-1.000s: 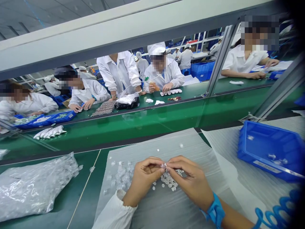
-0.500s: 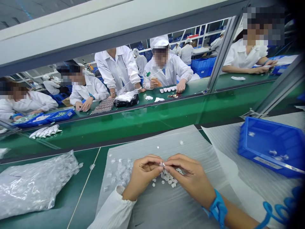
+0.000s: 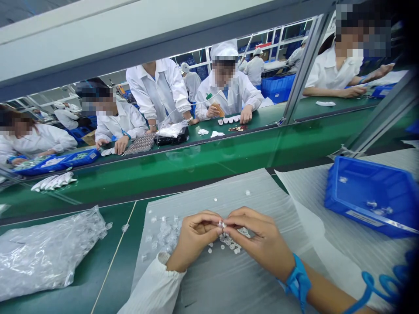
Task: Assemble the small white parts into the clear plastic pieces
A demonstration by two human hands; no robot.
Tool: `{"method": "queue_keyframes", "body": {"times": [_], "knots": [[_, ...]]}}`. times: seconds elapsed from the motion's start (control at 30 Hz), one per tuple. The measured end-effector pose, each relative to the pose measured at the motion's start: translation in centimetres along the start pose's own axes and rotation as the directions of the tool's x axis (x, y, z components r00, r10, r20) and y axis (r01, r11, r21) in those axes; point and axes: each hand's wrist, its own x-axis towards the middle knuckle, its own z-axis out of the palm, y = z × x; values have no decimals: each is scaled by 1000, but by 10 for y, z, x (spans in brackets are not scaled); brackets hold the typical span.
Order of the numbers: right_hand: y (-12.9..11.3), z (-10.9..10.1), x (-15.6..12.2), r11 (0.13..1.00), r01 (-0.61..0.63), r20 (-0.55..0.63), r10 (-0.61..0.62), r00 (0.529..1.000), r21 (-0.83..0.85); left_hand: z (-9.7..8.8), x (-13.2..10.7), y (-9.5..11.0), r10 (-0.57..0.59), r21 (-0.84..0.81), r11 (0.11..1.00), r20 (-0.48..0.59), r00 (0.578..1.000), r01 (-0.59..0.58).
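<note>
Fingertip to fingertip, my left hand (image 3: 194, 237) and my right hand (image 3: 263, 242) pinch a small clear plastic part (image 3: 221, 224) between them. Its exact shape is too small to make out, and the fingers cover some of it. Just beneath my right fingers lies a loose pile of small white discs (image 3: 235, 247), partly hidden by that hand. Left of my left hand, many clear plastic pieces (image 3: 165, 233) are scattered on a pale foam sheet (image 3: 209, 290). A blue wrist strap (image 3: 297, 279) circles my right wrist.
At right stands a blue bin (image 3: 337, 189) holding several clear parts. A clear bag (image 3: 42, 255) full of pieces lies on the green table at left. Beyond a metal frame (image 3: 304, 65), co-workers in white coats sit and stand along a green bench (image 3: 209, 161).
Both hands stay together at nearly the same spot, the clear part still pinched between them. The view has shifted slightly. A co-worker at far right has raised a hand.
</note>
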Motion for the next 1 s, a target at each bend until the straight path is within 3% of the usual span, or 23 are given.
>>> {"method": "queue_keyframes", "body": {"times": [0.33, 0.43, 0.67, 1.0], "knots": [[-1, -4, 2, 998, -51, 54, 53, 997, -45, 0, 0, 3, -32, 14, 999, -5, 999, 32], [-3, -6, 5, 992, -123, 70, 122, 990, 9, 0, -1, 2, -57, 19, 998, -3, 998, 57], [-2, -9, 10, 869, -411, 243, 351, 904, 275, -4, -2, 2, -94, 27, 995, 19, 995, 94], [3, -6, 9, 795, -514, 295, 431, 853, 322, -3, -2, -1, -146, -10, 989, 27, 989, 146]]}}
